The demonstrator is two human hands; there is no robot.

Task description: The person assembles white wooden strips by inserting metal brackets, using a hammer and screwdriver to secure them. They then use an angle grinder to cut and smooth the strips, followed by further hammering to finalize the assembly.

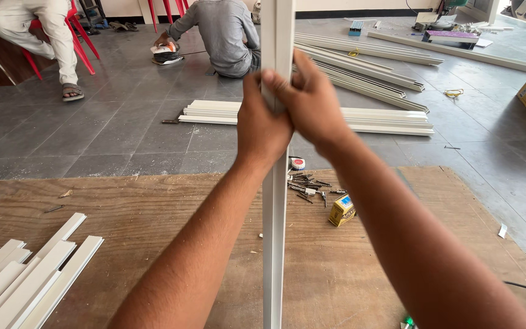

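Both my hands grip one long white profile bar [274,231] that stands upright in the middle of the view and runs from the bottom edge past the top. My left hand [260,125] wraps it from the left and my right hand [312,103] from the right, the fingers meeting on the bar. The bar's lower end is out of frame. Below lies a plywood work board [153,207].
Short white profile pieces [25,274] lie at the board's left. Screws and bits [308,186], a small yellow box [341,210] and a tape roll [298,163] lie behind the bar. Long white profiles [366,122] rest on the grey floor. A crouching person [223,36] and a seated person [38,30] are beyond.
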